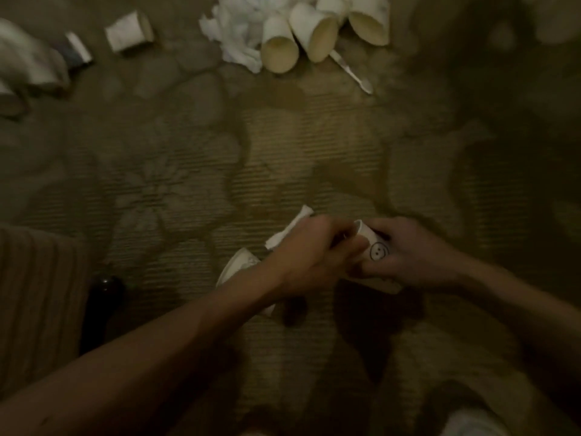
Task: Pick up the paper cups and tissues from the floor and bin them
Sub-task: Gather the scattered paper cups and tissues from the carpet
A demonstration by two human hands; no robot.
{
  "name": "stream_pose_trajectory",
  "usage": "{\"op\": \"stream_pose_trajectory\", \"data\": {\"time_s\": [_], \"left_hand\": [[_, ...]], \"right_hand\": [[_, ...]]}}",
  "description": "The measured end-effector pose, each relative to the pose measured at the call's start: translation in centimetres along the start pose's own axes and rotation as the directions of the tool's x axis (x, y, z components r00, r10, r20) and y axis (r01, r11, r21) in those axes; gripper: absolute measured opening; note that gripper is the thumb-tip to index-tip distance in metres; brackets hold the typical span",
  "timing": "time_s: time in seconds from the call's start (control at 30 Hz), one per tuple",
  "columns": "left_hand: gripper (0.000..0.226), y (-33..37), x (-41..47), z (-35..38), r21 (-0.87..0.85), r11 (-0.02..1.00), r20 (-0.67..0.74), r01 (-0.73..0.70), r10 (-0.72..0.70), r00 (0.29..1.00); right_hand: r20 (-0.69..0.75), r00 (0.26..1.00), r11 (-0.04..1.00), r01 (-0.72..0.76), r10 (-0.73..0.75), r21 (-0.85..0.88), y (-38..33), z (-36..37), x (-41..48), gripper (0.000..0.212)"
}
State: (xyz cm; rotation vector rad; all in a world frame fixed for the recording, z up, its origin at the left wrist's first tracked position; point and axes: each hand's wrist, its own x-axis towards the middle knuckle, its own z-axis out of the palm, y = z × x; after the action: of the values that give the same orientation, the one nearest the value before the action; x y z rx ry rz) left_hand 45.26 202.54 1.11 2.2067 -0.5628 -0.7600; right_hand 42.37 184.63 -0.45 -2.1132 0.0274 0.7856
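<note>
Around the smiley cup, tilted rim up-left, the right hand curls its fingers. Touching it, the left hand pinches a tissue. Left of that cup, a second cup lies under the left wrist, nearest that hand.

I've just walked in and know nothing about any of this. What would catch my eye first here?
Two bare hands meet low in the middle: the right hand grips a paper cup with a drawn smiley face, and the left hand is close against it. At the top centre a heap of paper cups lies tipped on their sides beside crumpled white tissues on the patterned carpet.
</note>
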Motion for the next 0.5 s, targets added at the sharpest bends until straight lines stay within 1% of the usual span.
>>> {"op": "stream_pose_trajectory", "data": {"time_s": [0.07,0.13,0.2,0.23,0.27,0.37,0.43,0.5], "left_hand": [[0.027,-0.8,-0.3,-1.9,-0.054,0.998,-0.074,0.023,-0.027,0.997],[0.026,-2.1,-0.7,-4.0,-0.154,0.985,-0.173,0.079,-0.105,0.979],[0.023,-3.7,-1.3,-5.8,-0.209,0.966,-0.277,0.150,-0.206,0.939],[0.021,-4.4,-1.5,-6.5,-0.209,0.956,-0.299,0.205,-0.262,0.917],[0.020,-5.1,-1.7,-6.9,-0.214,0.941,-0.293,0.263,-0.319,0.901],[0.017,-6.7,-1.4,-6.7,-0.283,0.872,-0.195,0.400,-0.461,0.866],[0.015,-7.4,-0.8,-6.0,-0.267,0.856,-0.143,0.442,-0.489,0.861],[0.015,-8.2,-0.1,-5.4,-0.194,0.877,-0.105,0.440,-0.464,0.880]], "right_hand": [[-0.005,1.000,0.998,0.014,-0.014,0.057,-1.1,-0.2,1.5,0.029],[-0.020,1.000,0.995,-0.012,0.014,0.098,-1.7,-0.4,2.9,0.026],[-0.040,0.997,0.988,-0.061,0.067,0.139,-2.2,-0.9,3.8,0.022],[-0.046,0.995,0.979,-0.082,0.092,0.184,-2.5,-1.0,4.1,0.021],[-0.051,0.991,0.961,-0.110,0.127,0.255,-2.6,-0.9,4.4,0.020],[-0.041,0.974,0.868,-0.181,0.225,0.463,-2.8,-0.1,5.1,0.021],[0.004,0.970,0.809,-0.205,0.243,0.551,-2.6,0.6,5.7,0.026],[0.037,0.971,0.768,-0.209,0.235,0.605,-2.6,1.1,6.3,0.029]]}}
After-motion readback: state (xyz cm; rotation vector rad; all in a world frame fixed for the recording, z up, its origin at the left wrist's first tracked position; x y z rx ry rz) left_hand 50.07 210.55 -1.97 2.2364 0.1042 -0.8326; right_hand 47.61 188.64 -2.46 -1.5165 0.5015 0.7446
